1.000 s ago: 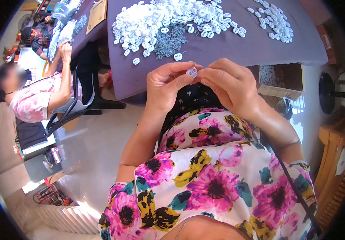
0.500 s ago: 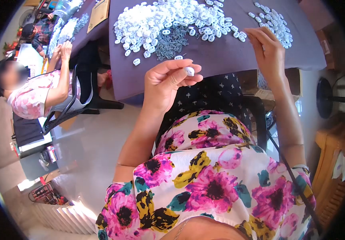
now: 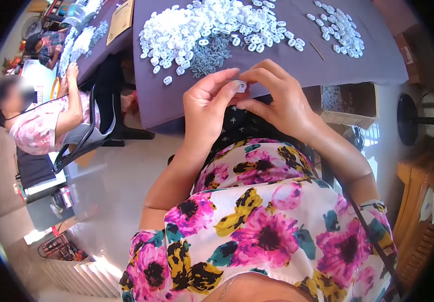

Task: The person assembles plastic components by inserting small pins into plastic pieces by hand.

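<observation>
My left hand pinches a small white two-hole plastic piece between thumb and fingers, just off the table's near edge. My right hand curls round the same piece from the other side, index finger above it and thumb below; its other fingertips are partly hidden. Beyond my hands, a big heap of white two-hole pieces covers the table. A patch of thin dark grey bits, too small to identify, lies against the heap. To the right is a smaller group of white pieces.
A thin brown stick lies on the dark-clothed table. An open carton stands below the table at the right, near a black fan-like stand. A seated person works at the left, by a brown clipboard-like board.
My right hand has come from the far right of the table to the white piece in my left hand. The brown stick now shows where my right hand was.
</observation>
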Action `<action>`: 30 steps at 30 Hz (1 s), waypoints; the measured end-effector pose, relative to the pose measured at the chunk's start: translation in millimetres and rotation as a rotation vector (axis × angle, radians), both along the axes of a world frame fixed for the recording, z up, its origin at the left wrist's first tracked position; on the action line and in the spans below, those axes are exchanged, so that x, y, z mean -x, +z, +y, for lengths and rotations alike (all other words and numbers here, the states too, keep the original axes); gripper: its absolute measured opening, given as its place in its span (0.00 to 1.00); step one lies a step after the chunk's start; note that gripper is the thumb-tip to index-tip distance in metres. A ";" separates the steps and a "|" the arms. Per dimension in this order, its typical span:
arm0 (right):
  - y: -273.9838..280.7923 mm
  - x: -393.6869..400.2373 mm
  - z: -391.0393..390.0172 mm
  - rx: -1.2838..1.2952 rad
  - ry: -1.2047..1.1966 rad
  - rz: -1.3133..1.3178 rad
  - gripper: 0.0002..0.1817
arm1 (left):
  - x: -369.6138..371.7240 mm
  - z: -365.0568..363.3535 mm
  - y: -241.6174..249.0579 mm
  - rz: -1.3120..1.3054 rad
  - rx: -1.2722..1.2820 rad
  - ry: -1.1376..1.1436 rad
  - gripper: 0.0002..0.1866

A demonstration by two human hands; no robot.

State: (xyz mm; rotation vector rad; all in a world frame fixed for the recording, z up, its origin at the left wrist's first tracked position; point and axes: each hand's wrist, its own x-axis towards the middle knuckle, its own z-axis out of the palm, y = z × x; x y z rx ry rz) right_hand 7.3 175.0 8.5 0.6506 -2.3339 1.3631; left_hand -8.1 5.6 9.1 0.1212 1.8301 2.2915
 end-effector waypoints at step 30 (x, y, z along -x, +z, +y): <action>-16.2 -4.6 -13.8 -0.211 -0.012 0.097 0.15 | -14.4 -9.5 -3.8 0.259 0.325 -0.019 0.11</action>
